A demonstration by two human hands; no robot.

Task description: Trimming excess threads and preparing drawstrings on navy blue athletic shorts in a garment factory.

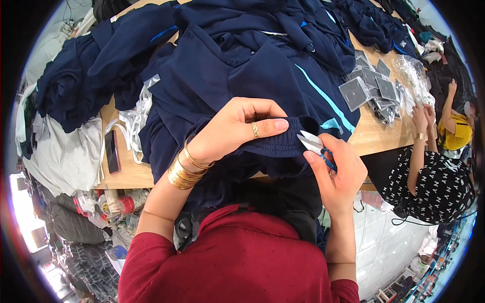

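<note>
A navy garment with light-blue stripes point(262, 83) is spread over the table in front of me. Its gathered, stitched elastic waistband point(270, 146) is pinched between the thumb and fingers of my left hand point(247, 123), which wears a ring and several bangles. My right hand point(341, 169) is closed around small thread snips point(314, 143) with blue handles. The silvery blades point left and stand slightly apart, close to the right end of the waistband. Whether they touch the cloth I cannot tell.
More navy garments point(101, 65) are heaped at the left. A phone point(112, 151) lies by white cords and pale grey cloth point(65, 156). Grey cards in clear plastic point(376, 83) are piled at the right, near a co-worker's hands point(423, 118). Another person in yellow point(457, 129) is beyond.
</note>
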